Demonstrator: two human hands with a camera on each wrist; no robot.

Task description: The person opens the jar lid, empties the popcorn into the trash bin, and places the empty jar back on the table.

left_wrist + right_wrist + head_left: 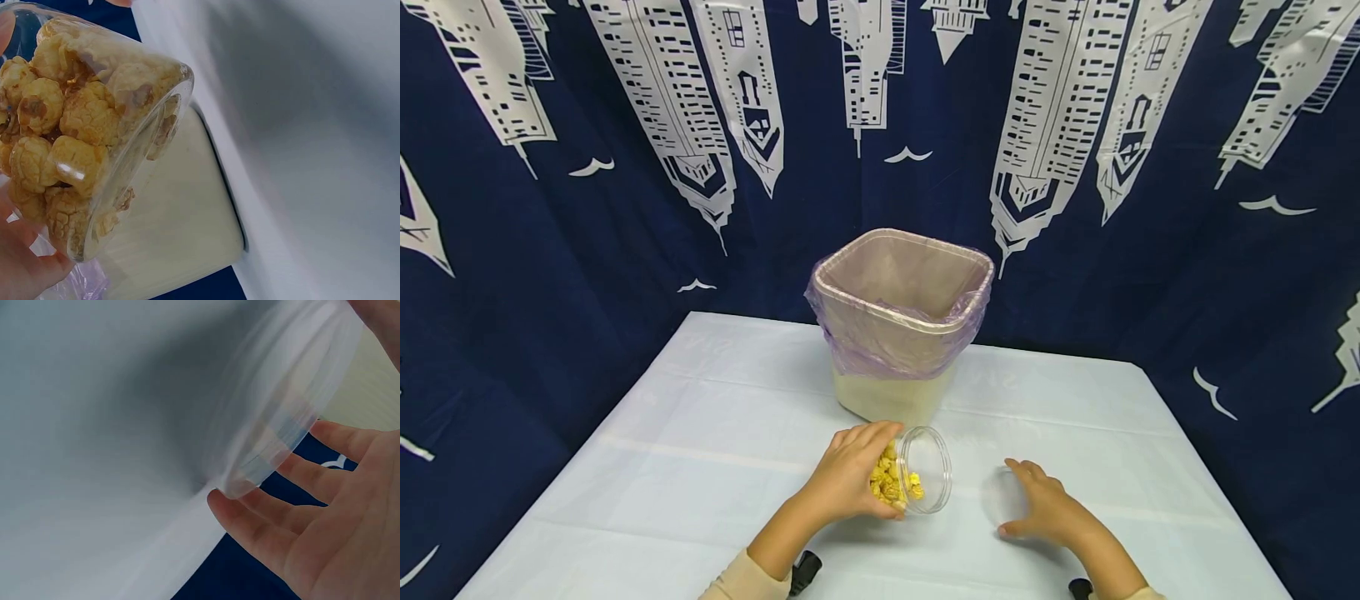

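A clear jar (pixel 930 457) of yellow popcorn (pixel 887 482) is being held on its side over a white-covered bench (pixel 700 425), just in front of a pale bin (pixel 891 402). It is being gripped by the left hand (pixel 847 473), whose thumb and fingers are being kept partly spread around its wall, while its mouth is being pointed toward the right hand (pixel 1051 515). By the right hand, a clear lid (pixel 290 412) is being held at the edge, the thumb and fingers being parted to its width. In the head view the lid is being shown only as a faint disc; its rim is being picked out in the right wrist view. Browned patches on the popcorn are being revealed by the left wrist camera. The bin's lined mouth, draped in purple film (pixel 898 354), is being captured from the head, where a navy cloth (pixel 925 200) printed with white buildings is also being shown behind.
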